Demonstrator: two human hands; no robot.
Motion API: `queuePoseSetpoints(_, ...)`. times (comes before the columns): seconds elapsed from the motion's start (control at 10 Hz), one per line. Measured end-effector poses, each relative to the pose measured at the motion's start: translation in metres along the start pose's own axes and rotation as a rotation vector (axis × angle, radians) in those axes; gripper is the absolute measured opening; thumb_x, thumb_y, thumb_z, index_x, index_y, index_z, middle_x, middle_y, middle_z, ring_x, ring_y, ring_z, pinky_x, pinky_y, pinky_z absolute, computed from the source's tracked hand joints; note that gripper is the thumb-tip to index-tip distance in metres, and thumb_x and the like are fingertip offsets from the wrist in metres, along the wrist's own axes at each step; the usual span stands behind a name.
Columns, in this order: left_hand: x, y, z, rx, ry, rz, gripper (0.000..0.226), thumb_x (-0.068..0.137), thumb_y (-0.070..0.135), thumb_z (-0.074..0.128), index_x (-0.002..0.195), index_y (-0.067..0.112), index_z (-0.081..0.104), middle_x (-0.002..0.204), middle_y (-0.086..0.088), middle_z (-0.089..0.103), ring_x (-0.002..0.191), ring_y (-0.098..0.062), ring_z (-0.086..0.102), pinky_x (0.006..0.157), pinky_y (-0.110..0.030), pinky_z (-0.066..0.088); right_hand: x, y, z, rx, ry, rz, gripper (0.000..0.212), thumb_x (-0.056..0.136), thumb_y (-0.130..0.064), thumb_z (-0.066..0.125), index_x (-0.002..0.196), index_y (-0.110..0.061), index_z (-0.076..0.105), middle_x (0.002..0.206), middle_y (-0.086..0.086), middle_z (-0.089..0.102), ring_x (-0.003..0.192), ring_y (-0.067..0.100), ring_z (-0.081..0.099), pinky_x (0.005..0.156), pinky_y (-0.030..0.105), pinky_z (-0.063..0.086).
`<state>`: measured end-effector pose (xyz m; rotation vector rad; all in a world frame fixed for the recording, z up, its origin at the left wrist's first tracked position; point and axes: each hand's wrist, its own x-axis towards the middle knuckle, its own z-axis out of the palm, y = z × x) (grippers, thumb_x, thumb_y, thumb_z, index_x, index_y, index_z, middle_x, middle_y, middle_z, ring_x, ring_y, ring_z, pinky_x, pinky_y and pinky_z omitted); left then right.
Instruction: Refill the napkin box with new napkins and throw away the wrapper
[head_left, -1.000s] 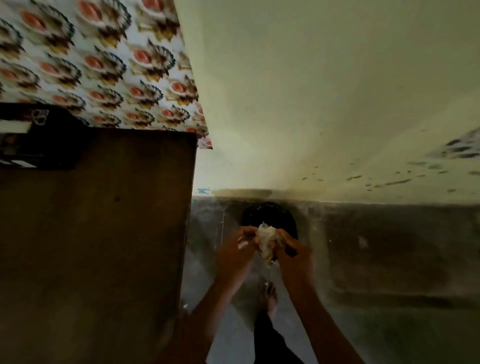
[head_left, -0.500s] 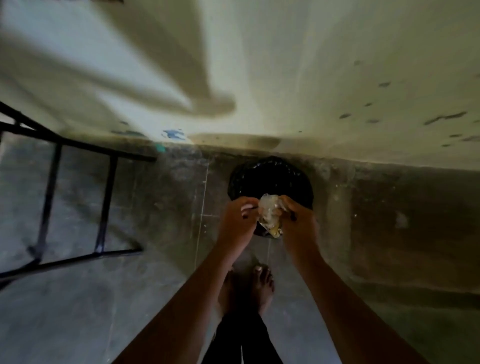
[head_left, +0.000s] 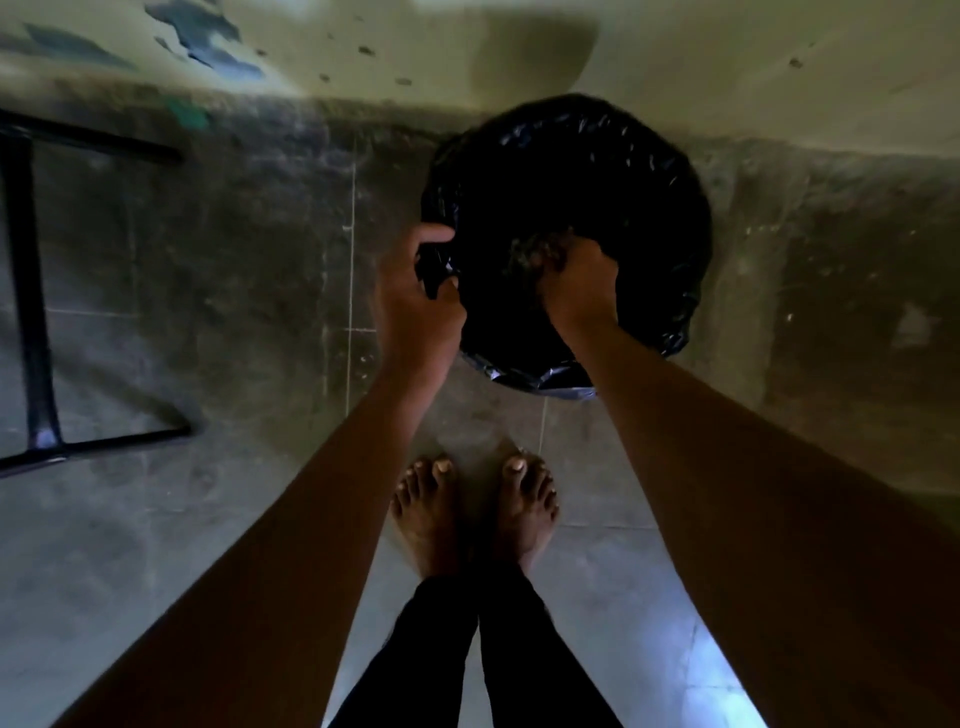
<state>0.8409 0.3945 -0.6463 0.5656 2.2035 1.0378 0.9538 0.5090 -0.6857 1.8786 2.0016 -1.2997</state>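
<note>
A round bin lined with a black plastic bag (head_left: 639, 171) stands on the floor against the wall, just ahead of my bare feet. My left hand (head_left: 415, 306) pinches a fold of the black bag at the bin's left rim. My right hand (head_left: 582, 283) reaches down into the bin's mouth, fingers curled around a dim crumpled lump, the wrapper (head_left: 535, 254), which is barely visible in the dark. No napkin box is in view.
A black metal frame (head_left: 31, 312) of some furniture stands on the floor at the left. A stained pale wall (head_left: 519, 47) runs behind the bin. My feet (head_left: 472, 514) rest on grey floor tiles.
The view tilted down and closer to the bin. My hands, which held the pale crumpled wrapper together above the bin, have separated: the left took the bag's rim, the right went down inside.
</note>
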Motion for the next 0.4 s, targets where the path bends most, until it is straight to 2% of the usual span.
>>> queuePoseSetpoints(0.1, -0.001, -0.002, 0.000, -0.031, 0.007, 0.028, 0.035, 0.082, -0.005, 0.065, 0.108, 0.019, 0.066, 0.098, 0.012, 0.066, 0.094, -0.003, 0.067, 0.085, -0.027, 0.060, 0.013, 0.006, 0.007, -0.016, -0.073, 0.025, 0.035, 0.101, -0.027, 0.055, 0.128, -0.006, 0.063, 0.126, 0.020, 0.066, 0.117, 0.036, 0.062, 0.082, 0.028, 0.045)
queuePoseSetpoints(0.2, 0.002, -0.004, -0.002, -0.011, -0.043, 0.016, 0.028, 0.084, 0.002, 0.070, 0.105, 0.021, 0.071, 0.110, 0.002, 0.070, 0.104, -0.008, 0.069, 0.090, -0.033, 0.061, 0.004, 0.003, -0.004, -0.026, -0.055, -0.004, 0.046, 0.096, -0.034, 0.062, 0.135, -0.010, 0.058, 0.133, 0.017, 0.063, 0.124, 0.035, 0.058, 0.095, 0.032, 0.047)
queuePoseSetpoints(0.3, 0.003, 0.010, -0.008, 0.006, -0.080, -0.028, 0.035, 0.083, 0.013, 0.074, 0.113, 0.031, 0.068, 0.124, 0.003, 0.066, 0.120, -0.011, 0.062, 0.102, -0.034, 0.054, -0.018, -0.005, -0.026, 0.016, 0.039, -0.024, 0.057, 0.090, -0.037, 0.069, 0.140, -0.015, 0.054, 0.138, 0.015, 0.058, 0.132, 0.033, 0.051, 0.108, 0.036, 0.041)
queuePoseSetpoints(0.4, -0.010, 0.039, -0.015, -0.016, -0.016, -0.095, 0.032, 0.088, 0.012, 0.072, 0.117, 0.022, 0.065, 0.123, 0.006, 0.062, 0.116, -0.008, 0.059, 0.098, -0.027, 0.052, -0.056, -0.017, -0.048, 0.083, 0.093, -0.029, 0.051, 0.091, -0.033, 0.070, 0.136, -0.014, 0.057, 0.137, 0.012, 0.057, 0.130, 0.027, 0.052, 0.108, 0.035, 0.042)
